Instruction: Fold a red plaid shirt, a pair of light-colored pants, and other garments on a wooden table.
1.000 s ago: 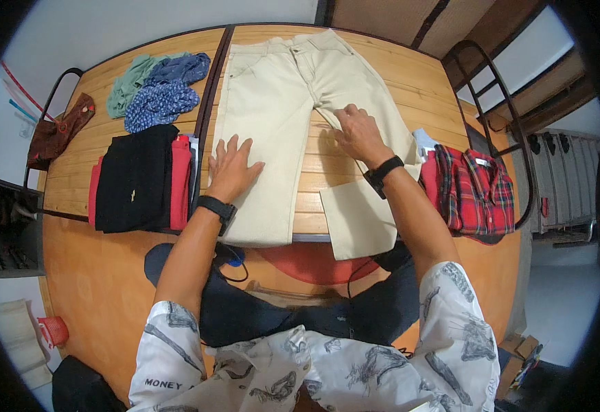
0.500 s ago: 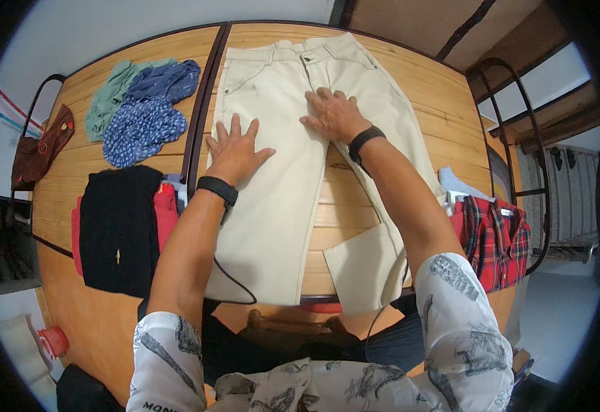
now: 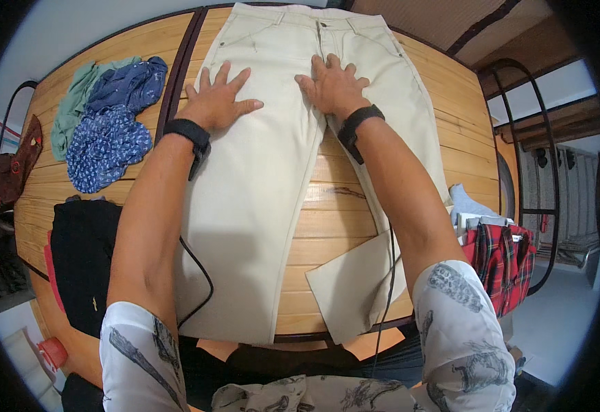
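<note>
Cream trousers (image 3: 245,206) lie spread on the wooden table, waistband at the far edge and legs toward me. My left hand (image 3: 216,101) rests flat on the upper part of the left leg, fingers spread. Just below the fly, my right hand (image 3: 334,86) presses on the cloth near the crotch, its fingers also apart. The left leg hangs straight to the near edge. Part of the other leg is hidden under my right forearm, and its lower end (image 3: 355,281) is folded inward at an angle. Each wrist wears a black band.
The slatted wooden table (image 3: 327,206) shows between the legs. Crumpled blue and green clothes (image 3: 111,137) lie at the left, with folded black clothing (image 3: 84,261) nearer me. A red plaid garment (image 3: 502,261) sits in a pile at the right. Thin black cables (image 3: 200,264) hang by my arms.
My view has shifted, and the trousers look flatter and wider across the waist. Both hands remain on the cloth, the left one a little farther to the left with its fingers spread.
</note>
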A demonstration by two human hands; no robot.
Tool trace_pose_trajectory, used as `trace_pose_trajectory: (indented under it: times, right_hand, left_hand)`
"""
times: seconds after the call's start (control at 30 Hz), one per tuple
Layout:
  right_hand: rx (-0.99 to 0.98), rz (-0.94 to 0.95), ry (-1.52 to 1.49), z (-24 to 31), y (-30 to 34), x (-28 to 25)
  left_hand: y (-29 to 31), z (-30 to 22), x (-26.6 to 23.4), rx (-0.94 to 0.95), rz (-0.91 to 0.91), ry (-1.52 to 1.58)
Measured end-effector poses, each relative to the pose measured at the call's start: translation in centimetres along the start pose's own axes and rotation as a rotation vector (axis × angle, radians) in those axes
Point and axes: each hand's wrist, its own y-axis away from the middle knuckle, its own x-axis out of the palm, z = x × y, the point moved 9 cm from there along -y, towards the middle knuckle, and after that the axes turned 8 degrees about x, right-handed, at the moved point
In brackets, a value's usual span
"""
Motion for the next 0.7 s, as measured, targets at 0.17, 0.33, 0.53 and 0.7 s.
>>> trace_pose_trajectory:
  times: [0.17, 0.33, 0.53, 0.7]
  right_hand:
    - [-0.005, 0.148, -0.086, -0.2, -0.5, 1.0]
    - [-0.111, -0.058, -0.299, -3.6, 1.4, -1.9]
    - [-0.344, 0.256, -0.227, -1.4, 14.0, -4.5]
    - [-0.607, 0.315, -0.063, 0.9, 26.9, -5.1]
  left_hand:
    - [-0.8, 0.8, 1.5, -0.010, -0.056, 0.026]
    - [2.8, -0.6, -0.4, -0.007, -0.317, -0.006]
    - [13.7, -4.3, 0.2, 0.027, -0.243, 0.172]
    - [26.4, -9.6, 3.8, 0.149, -0.028, 0.258]
